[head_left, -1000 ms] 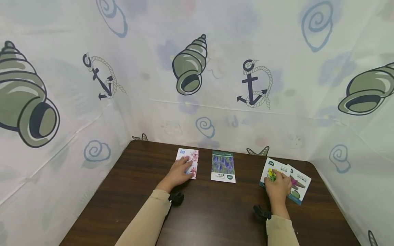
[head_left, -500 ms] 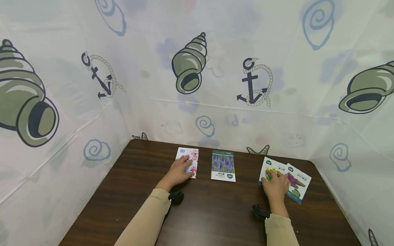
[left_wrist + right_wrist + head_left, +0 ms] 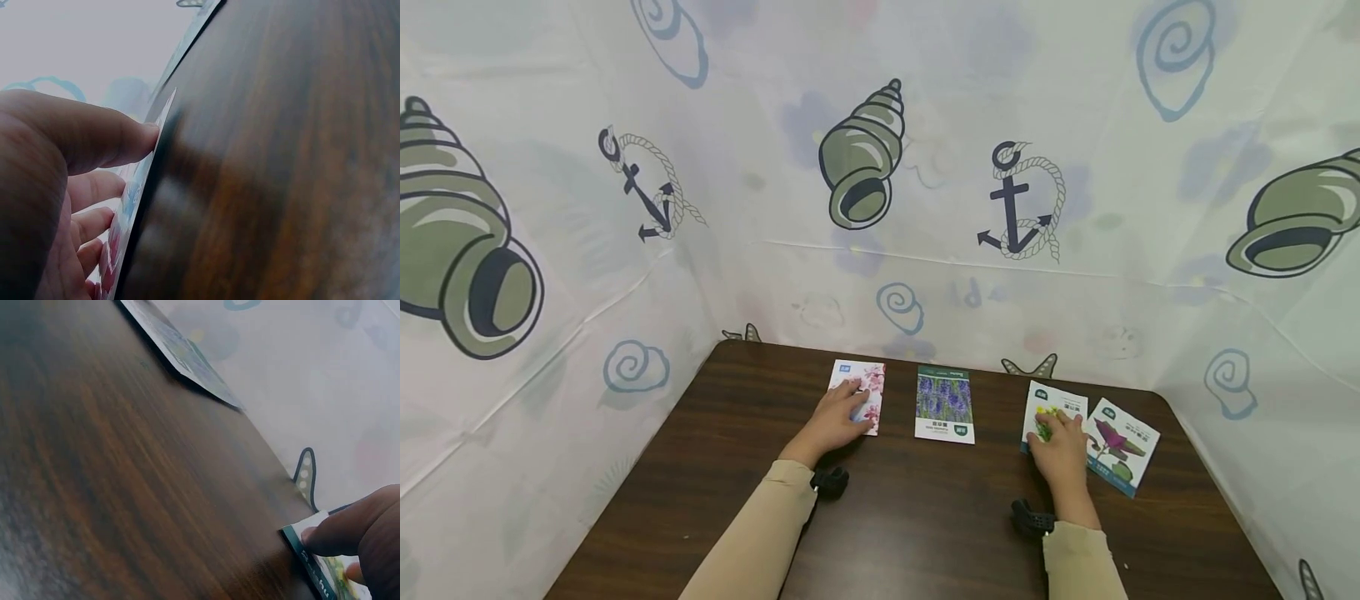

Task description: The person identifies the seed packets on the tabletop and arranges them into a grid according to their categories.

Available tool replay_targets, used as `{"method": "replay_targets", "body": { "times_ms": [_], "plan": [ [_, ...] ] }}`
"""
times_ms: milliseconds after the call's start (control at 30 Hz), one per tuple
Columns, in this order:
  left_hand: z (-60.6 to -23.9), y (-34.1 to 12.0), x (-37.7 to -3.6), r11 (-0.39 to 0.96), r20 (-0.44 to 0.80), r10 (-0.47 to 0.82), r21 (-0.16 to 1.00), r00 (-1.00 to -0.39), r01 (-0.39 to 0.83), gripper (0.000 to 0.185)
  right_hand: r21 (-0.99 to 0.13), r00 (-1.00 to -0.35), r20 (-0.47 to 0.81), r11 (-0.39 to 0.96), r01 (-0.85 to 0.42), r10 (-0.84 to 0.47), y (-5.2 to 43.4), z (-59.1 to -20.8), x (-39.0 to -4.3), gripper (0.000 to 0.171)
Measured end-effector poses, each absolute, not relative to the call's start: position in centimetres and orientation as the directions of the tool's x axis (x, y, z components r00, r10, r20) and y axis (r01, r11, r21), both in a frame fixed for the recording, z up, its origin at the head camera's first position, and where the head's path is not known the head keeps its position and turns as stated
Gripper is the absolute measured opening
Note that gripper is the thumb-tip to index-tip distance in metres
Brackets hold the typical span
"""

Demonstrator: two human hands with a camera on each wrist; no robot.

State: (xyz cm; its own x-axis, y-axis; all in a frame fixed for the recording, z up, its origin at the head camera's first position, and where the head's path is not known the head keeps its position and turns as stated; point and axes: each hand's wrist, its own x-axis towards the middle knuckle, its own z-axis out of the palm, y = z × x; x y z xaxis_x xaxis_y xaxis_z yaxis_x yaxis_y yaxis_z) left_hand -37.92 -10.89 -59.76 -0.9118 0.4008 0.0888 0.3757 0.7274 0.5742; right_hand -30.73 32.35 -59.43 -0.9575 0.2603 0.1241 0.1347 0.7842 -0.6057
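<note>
The yellow flower packet (image 3: 1049, 414) has slid left, off the purple one (image 3: 1122, 446). My flat right hand (image 3: 1060, 454) pushes it; left hand (image 3: 835, 421) presses flat on the pink packet (image 3: 859, 397). Next, I think, line it up beside the lavender packet (image 3: 944, 404).

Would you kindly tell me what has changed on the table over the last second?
The right hand has slid the yellow-flower seed packet leftward off the purple-plant seed packet; the two overlapped before and now lie apart, side by side. Unchanged: the left hand rests on the pink-blossom seed packet, and the lavender seed packet and the purple-plant one lie where they were on the dark wooden table.
</note>
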Motion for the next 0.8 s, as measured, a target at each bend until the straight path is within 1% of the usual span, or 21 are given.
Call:
{"method": "replay_targets", "body": {
  "times_ms": [133, 367, 600, 700, 800],
  "plan": [
    [-59.4, -10.8, -37.8, 0.737, 0.085, 0.398, 0.563, -0.913, 0.374, 0.067, -0.615, -0.970, 0.098, 0.780, 0.116, 0.222, 32.2, -59.4, -30.8, 0.051],
    [-59.8, -10.9, -38.0, 0.726, 0.077, 0.390, 0.587, -0.917, 0.359, 0.067, -0.622, -0.987, 0.059, 0.779, 0.078, 0.146, 31.9, -59.7, -31.2, 0.052],
    [-61.1, -11.0, -38.6, 0.713, 0.067, 0.385, 0.612, -0.921, 0.343, 0.071, -0.631, -0.996, -0.009, 0.773, 0.074, 0.087, 31.9, -59.4, -31.2, 0.067],
    [-61.2, -11.0, -38.6, 0.705, 0.095, 0.387, 0.611, -0.917, 0.360, 0.071, -0.626, -0.997, -0.029, 0.776, 0.073, 0.070, 31.8, -59.2, -31.2, 0.068],
    [-61.1, -11.0, -38.5, 0.705, 0.103, 0.389, 0.607, -0.915, 0.368, 0.074, -0.614, -0.998, -0.033, 0.787, 0.066, 0.059, 31.9, -59.2, -31.3, 0.069]
  ]
}}
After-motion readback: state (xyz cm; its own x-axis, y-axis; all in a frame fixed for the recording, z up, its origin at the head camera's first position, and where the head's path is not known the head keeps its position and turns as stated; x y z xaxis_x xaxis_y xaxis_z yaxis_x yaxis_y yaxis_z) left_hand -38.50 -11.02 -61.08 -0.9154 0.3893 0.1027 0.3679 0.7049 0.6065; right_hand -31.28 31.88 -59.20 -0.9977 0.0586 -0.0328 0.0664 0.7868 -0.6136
